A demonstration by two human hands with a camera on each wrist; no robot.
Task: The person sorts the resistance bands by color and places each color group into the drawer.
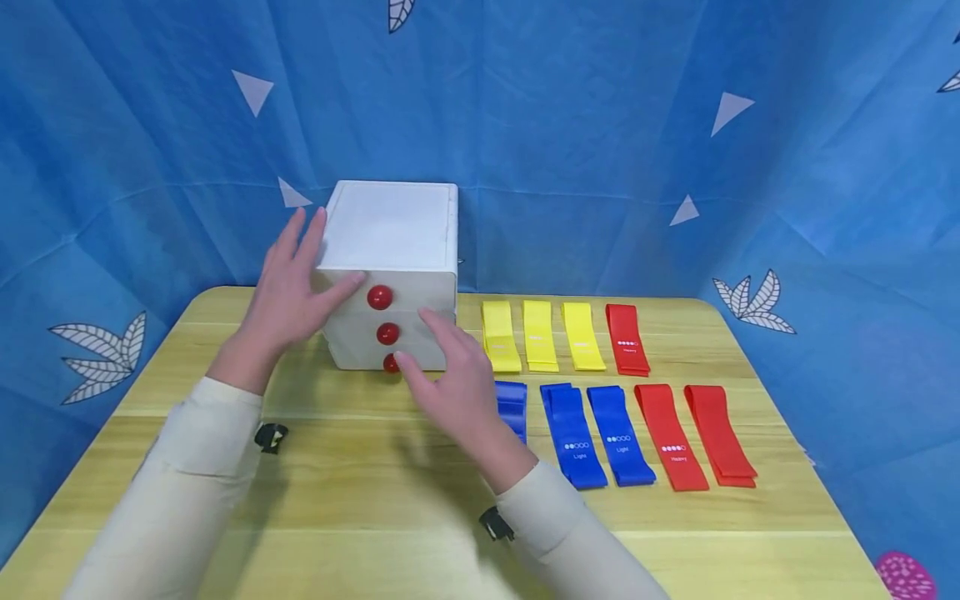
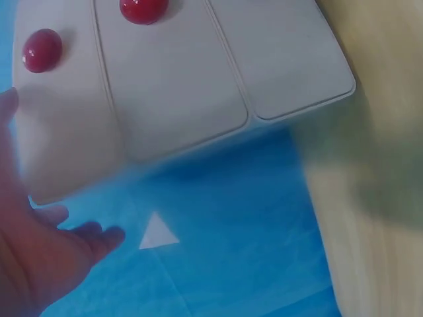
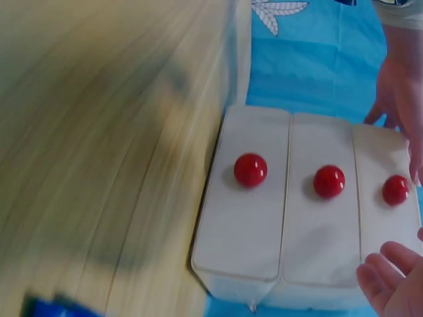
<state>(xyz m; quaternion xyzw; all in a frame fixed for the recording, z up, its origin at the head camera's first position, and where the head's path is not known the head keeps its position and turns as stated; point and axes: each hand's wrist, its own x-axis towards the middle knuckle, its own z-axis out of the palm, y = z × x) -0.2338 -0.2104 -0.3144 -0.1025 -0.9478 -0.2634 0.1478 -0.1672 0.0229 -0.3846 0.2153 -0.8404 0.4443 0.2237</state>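
Observation:
A small white three-drawer cabinet (image 1: 390, 223) stands toward the back left of the table, a red round knob (image 1: 380, 297) on each drawer front. My left hand (image 1: 283, 293) is at its upper left edge, fingers straight along the side and thumb over the top drawer front. In the left wrist view that hand's fingers (image 2: 99, 241) extend beside the cabinet. Before the right part of the drawer fronts is my right hand (image 1: 461, 387), fingers extended and holding nothing. Its thumb overlaps the lowest knob (image 1: 391, 363) in the head view. All three drawers look closed.
Right of the cabinet, three yellow bands (image 1: 540, 336) and a red band (image 1: 627, 340) lie in a back row. In front of them are blue bands (image 1: 573, 437), one partly behind my right hand, and two red bands (image 1: 671, 437). A blue patterned curtain (image 1: 585, 150) hangs behind the table.

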